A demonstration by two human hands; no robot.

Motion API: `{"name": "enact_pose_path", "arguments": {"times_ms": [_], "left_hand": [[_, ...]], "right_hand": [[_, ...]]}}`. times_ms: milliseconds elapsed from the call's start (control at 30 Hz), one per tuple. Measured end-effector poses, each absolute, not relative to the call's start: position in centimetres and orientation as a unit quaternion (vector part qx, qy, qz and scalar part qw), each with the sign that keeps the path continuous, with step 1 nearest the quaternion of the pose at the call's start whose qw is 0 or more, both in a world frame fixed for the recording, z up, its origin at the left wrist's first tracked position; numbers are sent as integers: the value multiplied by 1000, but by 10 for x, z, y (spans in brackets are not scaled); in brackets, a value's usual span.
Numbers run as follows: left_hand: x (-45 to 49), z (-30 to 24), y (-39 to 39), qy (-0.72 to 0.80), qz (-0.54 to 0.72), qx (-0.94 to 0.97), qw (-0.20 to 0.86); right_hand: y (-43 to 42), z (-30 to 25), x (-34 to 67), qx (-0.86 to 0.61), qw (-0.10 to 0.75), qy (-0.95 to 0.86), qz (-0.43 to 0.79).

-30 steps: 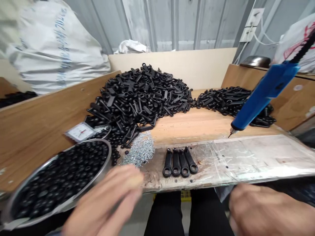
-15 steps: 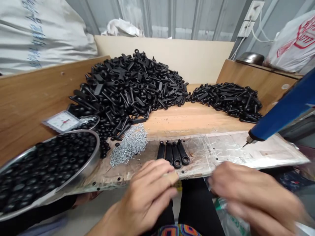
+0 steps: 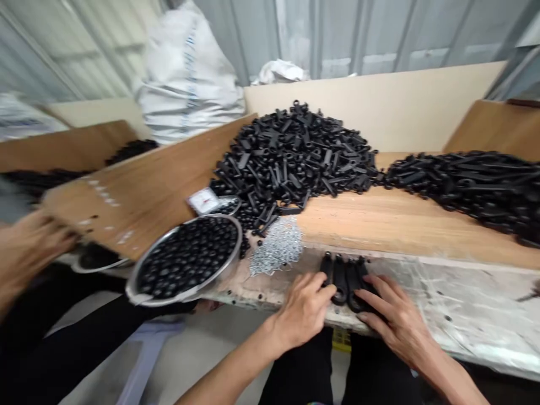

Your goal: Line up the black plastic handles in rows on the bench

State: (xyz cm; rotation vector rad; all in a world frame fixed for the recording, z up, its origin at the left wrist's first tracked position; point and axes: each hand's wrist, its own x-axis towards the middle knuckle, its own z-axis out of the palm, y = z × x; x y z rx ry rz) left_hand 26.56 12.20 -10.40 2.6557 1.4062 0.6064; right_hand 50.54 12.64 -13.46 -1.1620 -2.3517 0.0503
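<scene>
Left grip [image 3: 310,306] and right grip [image 3: 392,315] have come down onto four long black ring-ended arms [image 3: 340,281]

Half a second ago the right grip hung well apart from the row; now I have the row bracketed from both sides. My left grip bends its fingers onto the leftmost arm, though I cannot tell whether it pinches it. My right grip lies loosely spread over the rightmost arms, not clenched. The four lie side by side near the front edge, so I judge the work in hand to be at this row.

My view has swung left too, bringing in another person's hand [image 3: 36,242] beside a brown wooden partition [image 3: 160,191]. Next comes a round metal bowl [image 3: 240,242] full of shiny black balls [image 3: 188,259], then a square white dial [image 3: 203,201] and a loose heap of small silver screws [image 3: 278,244]. Behind them rises a tall pile of black arms [image 3: 295,157]; a lower black pile [image 3: 472,188] sits to its right. All this rests on a pale wood counter [image 3: 350,219], clear plastic sheeting [image 3: 476,309] along its front.

Beyond stand a white woven sack [image 3: 189,84], a grey ribbed metal wall [image 3: 329,34] and a cream board [image 3: 379,104].
</scene>
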Motion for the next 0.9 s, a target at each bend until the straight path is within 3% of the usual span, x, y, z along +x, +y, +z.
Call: {"name": "enact_pose_path", "arguments": {"times_ms": [200, 467, 733, 900], "left_hand": [[276, -105, 122, 427, 188, 883, 53], [280, -114, 127, 360, 264, 894, 43], [264, -115, 123, 384, 260, 886, -13], [255, -125, 125, 393, 268, 877, -66]], "right_hand": [[133, -128, 497, -398, 262, -876, 71], [131, -104, 486, -413, 241, -869, 127], [125, -106, 508, -485, 268, -829, 72], [119, -109, 510, -539, 243, -804, 69]]}}
